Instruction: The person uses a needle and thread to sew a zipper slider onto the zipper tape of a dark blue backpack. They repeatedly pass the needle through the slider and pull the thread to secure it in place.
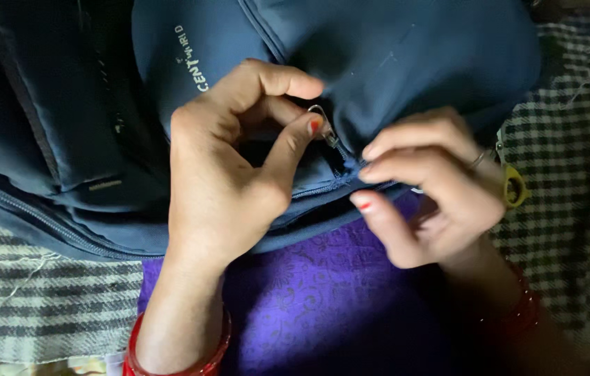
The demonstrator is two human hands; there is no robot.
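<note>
A dark blue fabric backpack (378,56) is laid across a lap covered in purple patterned cloth (309,292), with a black-and-white checked woven blanket (573,181) spread beneath. The small silver metal zip pull (324,125) on the backpack's front pocket is pinched between the thumb and forefinger of the left hand (225,181), the other fingers being curled in. The right hand (427,188) is pressed to the fabric just beside the zip track (323,186), its fingertips bunched together as the seam is gripped; whether anything more is held there cannot be told. A yellow-handled tool (515,184), possibly scissors, is seen just behind the right hand, mostly hidden. Red bangles (170,358) are worn on the left wrist.

The step would best be done with the fabric kept taut by the right hand, so that the slider is drawn straight along the teeth. The pull should be held close to its base, and loose cloth kept out of the track.
</note>
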